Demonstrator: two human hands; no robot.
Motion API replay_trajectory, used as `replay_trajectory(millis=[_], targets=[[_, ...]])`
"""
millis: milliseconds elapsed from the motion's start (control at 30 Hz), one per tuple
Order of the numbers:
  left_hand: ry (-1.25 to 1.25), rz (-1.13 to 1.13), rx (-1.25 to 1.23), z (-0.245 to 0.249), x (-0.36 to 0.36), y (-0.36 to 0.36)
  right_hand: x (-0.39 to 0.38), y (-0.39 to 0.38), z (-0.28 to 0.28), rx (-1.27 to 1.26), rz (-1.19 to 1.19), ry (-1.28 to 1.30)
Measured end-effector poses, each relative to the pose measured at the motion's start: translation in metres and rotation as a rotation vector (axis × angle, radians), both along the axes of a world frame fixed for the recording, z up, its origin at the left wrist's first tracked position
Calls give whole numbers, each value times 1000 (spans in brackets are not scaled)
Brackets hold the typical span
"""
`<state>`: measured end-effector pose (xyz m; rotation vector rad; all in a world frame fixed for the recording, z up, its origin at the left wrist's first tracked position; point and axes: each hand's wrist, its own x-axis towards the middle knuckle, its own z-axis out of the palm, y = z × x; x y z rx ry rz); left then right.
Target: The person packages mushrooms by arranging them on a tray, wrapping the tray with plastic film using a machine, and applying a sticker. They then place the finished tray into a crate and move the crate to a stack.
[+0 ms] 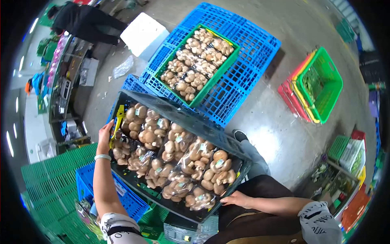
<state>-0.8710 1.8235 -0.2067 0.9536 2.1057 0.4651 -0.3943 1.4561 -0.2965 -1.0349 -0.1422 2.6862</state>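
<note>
My left hand (106,133) grips the left end of a black crate (178,109), its fingers over the rim beside a yellow handle part. At the crate's near right corner, my right hand (237,199) is closed on the rim. Inside lie several wrapped packs of brown mushrooms (176,142) with small labels. The crate is tilted across the view in front of my body. Beyond it, a green crate (215,83) full of paler mushroom packs (195,61) rests on a blue pallet (252,53).
A white foam box (144,34) stands beside the pallet. Stacked green, yellow and red baskets (325,101) are on the right. Green crates (53,175) and a blue crate (87,175) lie left. Another person (87,20) bends at a bench top left. A foot shows beyond the crate.
</note>
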Motion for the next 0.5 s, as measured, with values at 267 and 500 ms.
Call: replay_trajectory(millis=[267, 500], targets=[[88, -111, -17, -25, -31, 24, -76, -15, -45, -222, 38, 193], [-4, -26, 54, -83, -65, 31, -83, 18, -52, -115, 90, 90]])
